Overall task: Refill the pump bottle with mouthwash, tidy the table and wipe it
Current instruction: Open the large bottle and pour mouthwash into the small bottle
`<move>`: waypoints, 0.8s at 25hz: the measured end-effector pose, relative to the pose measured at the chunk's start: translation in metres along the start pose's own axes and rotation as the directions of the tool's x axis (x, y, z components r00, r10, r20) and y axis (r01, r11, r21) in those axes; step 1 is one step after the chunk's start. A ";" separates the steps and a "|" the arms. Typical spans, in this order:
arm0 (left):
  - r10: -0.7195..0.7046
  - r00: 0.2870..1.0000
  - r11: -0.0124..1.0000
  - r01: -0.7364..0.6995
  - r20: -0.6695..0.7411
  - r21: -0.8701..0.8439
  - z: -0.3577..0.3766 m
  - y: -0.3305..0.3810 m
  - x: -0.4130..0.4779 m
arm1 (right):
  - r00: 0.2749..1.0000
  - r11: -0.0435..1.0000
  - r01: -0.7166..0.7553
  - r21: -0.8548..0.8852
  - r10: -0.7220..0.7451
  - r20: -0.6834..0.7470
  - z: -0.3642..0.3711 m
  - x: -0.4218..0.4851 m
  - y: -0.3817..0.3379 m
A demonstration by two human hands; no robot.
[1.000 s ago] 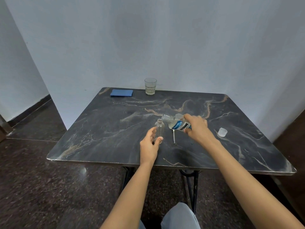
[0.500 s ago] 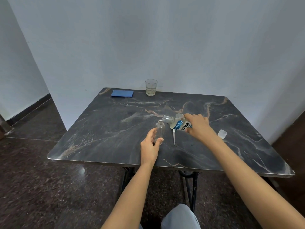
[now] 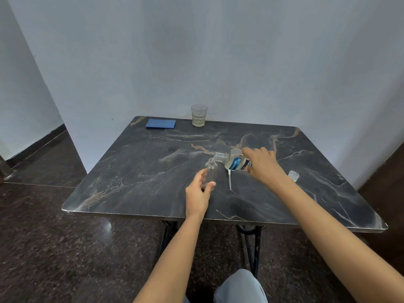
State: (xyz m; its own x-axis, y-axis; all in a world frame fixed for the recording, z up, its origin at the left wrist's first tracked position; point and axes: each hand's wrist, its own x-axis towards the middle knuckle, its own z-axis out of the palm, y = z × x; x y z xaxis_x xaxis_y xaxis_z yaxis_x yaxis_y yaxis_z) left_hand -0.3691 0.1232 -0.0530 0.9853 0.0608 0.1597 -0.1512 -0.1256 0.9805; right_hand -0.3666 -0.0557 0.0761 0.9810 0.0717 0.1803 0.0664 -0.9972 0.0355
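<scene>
A small clear pump bottle stands upright and uncapped near the middle of the dark marble table. My left hand is wrapped around its lower part. My right hand grips a mouthwash bottle with a blue label, tipped on its side so its open neck sits just above the pump bottle's mouth. The white pump tube lies on the table between my hands. A clear cap rests on the table to the right of my right wrist.
A folded blue cloth lies at the table's far left corner. A glass with a little pale liquid stands at the far edge by the wall. Walls close in behind and to the right.
The mouthwash bottle's neck has come slightly closer over the pump bottle's mouth. Both hands keep their grips. My head view has shifted a little.
</scene>
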 end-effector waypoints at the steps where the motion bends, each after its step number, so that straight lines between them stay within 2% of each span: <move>1: 0.002 1.000 1.000 -0.002 -0.001 0.001 0.000 0.000 0.000 | 1.000 1.000 0.002 -0.015 -0.002 -0.002 0.000 0.001 0.000; 7: 0.007 1.000 1.000 -0.007 -0.001 -0.001 -0.001 0.000 -0.001 | 1.000 0.996 0.015 -0.090 -0.015 -0.003 -0.004 0.004 -0.001; 20: 0.020 1.000 1.000 -0.020 0.001 0.017 -0.001 0.000 0.000 | 1.000 0.997 0.007 -0.077 -0.006 0.009 -0.005 0.000 -0.002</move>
State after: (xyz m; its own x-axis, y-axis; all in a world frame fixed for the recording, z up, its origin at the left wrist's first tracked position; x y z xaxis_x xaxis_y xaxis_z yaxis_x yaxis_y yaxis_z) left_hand -0.3695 0.1240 -0.0532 0.9821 0.0576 0.1795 -0.1698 -0.1436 0.9750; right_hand -0.3672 -0.0533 0.0807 0.9821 0.0778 0.1716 0.0589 -0.9919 0.1127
